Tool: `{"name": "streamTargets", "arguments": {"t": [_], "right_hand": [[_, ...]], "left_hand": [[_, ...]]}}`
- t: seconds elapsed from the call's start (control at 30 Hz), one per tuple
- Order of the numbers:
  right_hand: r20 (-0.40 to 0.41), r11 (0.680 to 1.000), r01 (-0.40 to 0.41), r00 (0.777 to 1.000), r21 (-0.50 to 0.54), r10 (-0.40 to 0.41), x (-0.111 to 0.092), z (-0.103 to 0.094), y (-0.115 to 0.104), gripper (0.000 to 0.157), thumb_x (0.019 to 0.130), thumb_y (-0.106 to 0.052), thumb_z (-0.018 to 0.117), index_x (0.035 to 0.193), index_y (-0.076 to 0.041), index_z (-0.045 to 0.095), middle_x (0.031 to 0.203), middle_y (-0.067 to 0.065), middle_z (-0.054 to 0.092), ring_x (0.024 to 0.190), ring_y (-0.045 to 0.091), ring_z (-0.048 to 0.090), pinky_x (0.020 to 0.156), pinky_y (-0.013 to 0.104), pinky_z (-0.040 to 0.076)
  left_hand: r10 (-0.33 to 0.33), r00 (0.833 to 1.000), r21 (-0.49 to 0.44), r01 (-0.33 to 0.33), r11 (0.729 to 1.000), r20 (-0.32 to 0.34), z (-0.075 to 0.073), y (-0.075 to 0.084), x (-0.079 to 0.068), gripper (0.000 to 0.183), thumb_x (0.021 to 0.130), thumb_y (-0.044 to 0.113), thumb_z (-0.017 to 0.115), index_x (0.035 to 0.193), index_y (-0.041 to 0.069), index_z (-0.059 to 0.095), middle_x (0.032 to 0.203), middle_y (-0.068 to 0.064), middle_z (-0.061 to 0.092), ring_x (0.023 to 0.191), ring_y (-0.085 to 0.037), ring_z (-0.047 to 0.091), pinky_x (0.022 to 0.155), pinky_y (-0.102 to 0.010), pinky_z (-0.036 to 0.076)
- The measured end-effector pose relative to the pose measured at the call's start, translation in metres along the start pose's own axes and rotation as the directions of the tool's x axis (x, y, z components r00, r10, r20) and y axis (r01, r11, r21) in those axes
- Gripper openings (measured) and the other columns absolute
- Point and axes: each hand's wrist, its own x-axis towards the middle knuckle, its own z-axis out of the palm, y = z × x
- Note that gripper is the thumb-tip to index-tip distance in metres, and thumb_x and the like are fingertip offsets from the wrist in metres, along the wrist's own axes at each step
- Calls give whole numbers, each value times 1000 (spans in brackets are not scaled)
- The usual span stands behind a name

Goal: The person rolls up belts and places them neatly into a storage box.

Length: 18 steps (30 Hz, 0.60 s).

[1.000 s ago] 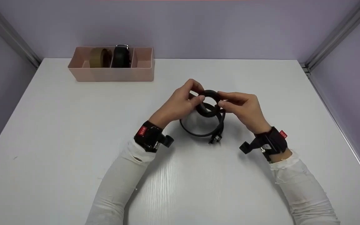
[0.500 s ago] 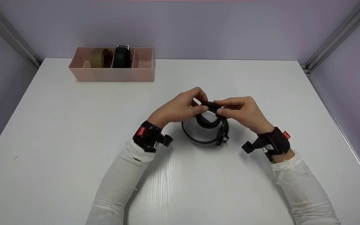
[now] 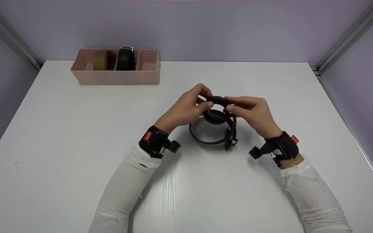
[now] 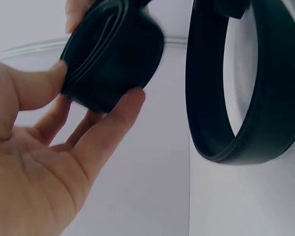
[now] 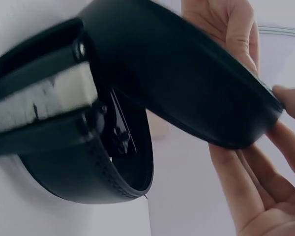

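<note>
A black belt [image 3: 215, 117] is wound partly into a small coil over the middle of the table. My left hand [image 3: 189, 108] pinches the coil's left side between thumb and fingers. On the opposite side, my right hand [image 3: 255, 112] grips the same coil. Several wound layers show in the left wrist view, where the coil [image 4: 125, 61] is tilted. The rest of the belt hangs below as a wider loose loop [image 4: 280, 113] that comes down to the table. At its end is the metal buckle [image 5: 44, 98], close in the right wrist view.
A pink divided box [image 3: 118, 77] stands at the back left. A roll of brown tape [image 3: 99, 61] is in its left compartment and a coiled black belt [image 3: 126, 60] in the middle one. Purple panels [image 3: 238, 32] border the white table [image 3: 76, 145].
Both hands dip toward me with the coil, then lift back up and away. The buckle end has shifted slightly right, and the hold stays on the belt.
</note>
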Motion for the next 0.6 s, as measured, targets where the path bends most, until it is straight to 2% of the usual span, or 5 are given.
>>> {"name": "streamTargets", "arguments": {"t": [0.13,0.23,0.43,0.6], "right_hand": [[-34,1000,9,999,26,-8,0,1,2,38,94,-6,78,131,-4,71,119,15,74,97,23,76,87,38,61],[-56,1000,10,998,16,-9,1,2,2,38,93,-7,80,130,-3,72,118,14,75,96,21,76,86,36,61],[-56,1000,-3,998,-16,2,1,3,2,36,92,-7,80,127,-6,74,119,13,75,96,20,76,84,34,61],[17,997,4,1000,-80,-3,0,1,0,35,93,-7,80,127,-8,74,121,11,75,98,22,75,82,32,61]], "left_hand": [[-4,997,-46,1,999,-74,1,1,1,20,106,13,62,122,7,53,125,-7,58,110,-18,66,86,-31,59],[-20,996,-33,17,999,-82,0,2,2,21,106,15,61,124,8,52,126,-7,58,110,-18,66,88,-31,58],[-34,999,1,34,999,-29,-4,1,0,23,107,16,61,126,9,52,128,-6,58,114,-19,66,96,-33,53],[-15,998,64,11,998,58,-8,0,-1,25,106,18,64,127,11,53,130,-4,59,117,-20,65,95,-35,55]]}}
